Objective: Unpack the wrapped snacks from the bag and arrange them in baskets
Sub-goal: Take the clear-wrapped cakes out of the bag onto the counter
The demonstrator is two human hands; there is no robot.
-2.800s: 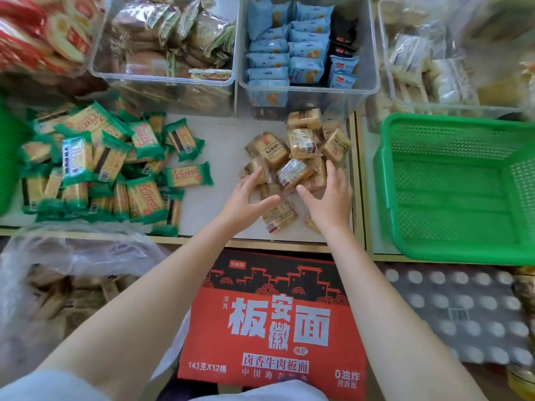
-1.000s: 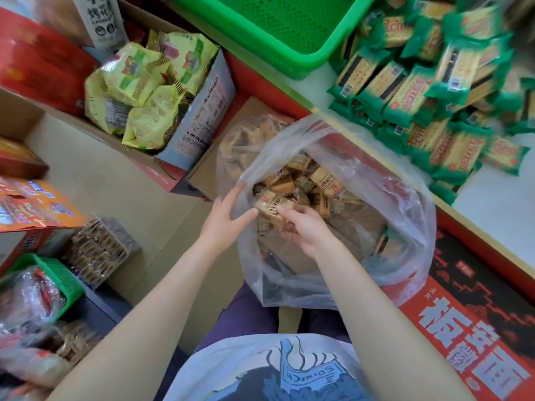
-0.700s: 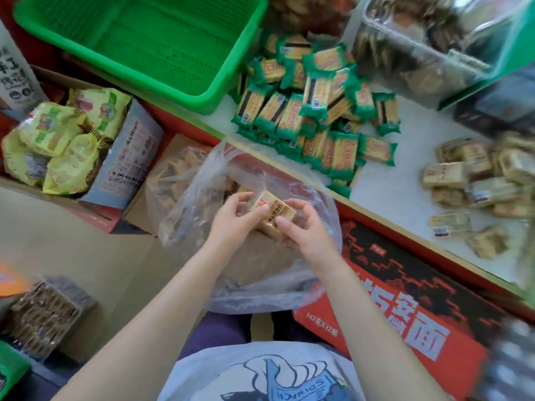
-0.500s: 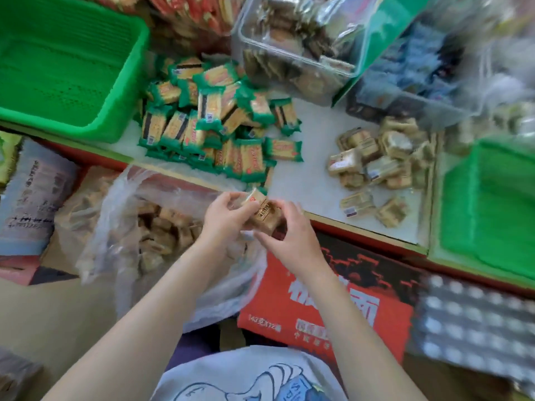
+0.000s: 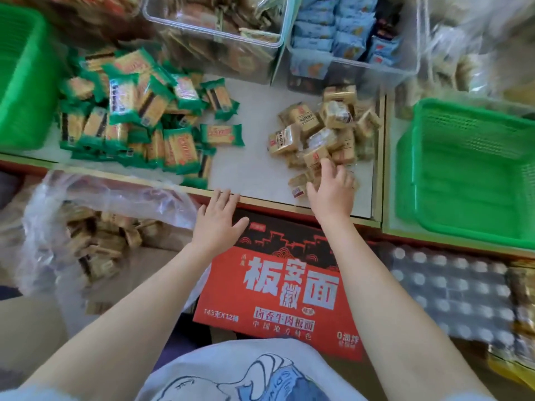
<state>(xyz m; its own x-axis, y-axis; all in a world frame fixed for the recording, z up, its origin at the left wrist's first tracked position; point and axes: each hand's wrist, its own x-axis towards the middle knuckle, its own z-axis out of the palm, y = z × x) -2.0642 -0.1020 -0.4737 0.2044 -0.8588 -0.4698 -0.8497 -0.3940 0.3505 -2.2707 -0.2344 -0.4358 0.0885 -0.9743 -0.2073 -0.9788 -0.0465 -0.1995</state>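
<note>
A heap of tan wrapped snacks [image 5: 321, 131] lies on the white shelf [image 5: 254, 169]. My right hand [image 5: 330, 192] rests on the heap's near edge with fingers spread over a few packets. My left hand [image 5: 217, 221] hovers flat and holds nothing, just in front of the shelf's wooden lip. The clear plastic bag [image 5: 95, 227] with more tan snacks inside sags at the lower left. A pile of green wrapped snacks [image 5: 139, 117] covers the shelf's left half. Green baskets stand at the right [image 5: 469, 175] and the far left [image 5: 20, 76].
Clear bins of brown snacks [image 5: 220, 33] and blue snacks [image 5: 347, 36] line the back. A red noodle carton [image 5: 278, 287] sits below the shelf between my arms. A shrink-wrapped pack with round tops [image 5: 451, 287] lies to the right of the carton.
Both hands lifted tan snacks out of the bag and carried them right to the shelf. The right hand now lies on the heap; the left hand has let go and drawn back.
</note>
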